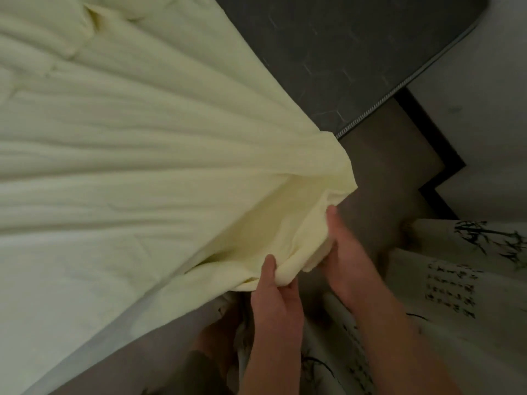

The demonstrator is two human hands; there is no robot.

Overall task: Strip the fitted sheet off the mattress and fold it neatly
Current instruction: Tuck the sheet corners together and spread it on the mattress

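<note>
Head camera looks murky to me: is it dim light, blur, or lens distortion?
Head view: dim, even light, no glare; the mattress edge bows from wide-angle distortion; the left hand and right hand gripping the sheet look soft, and the patterned fabric at lower right is smeared.

The grey mattress is seen bare at one corner (piping exposed) — elsewhere it is covered by the pale yellow fitted sheet, pulled into folds.
</note>
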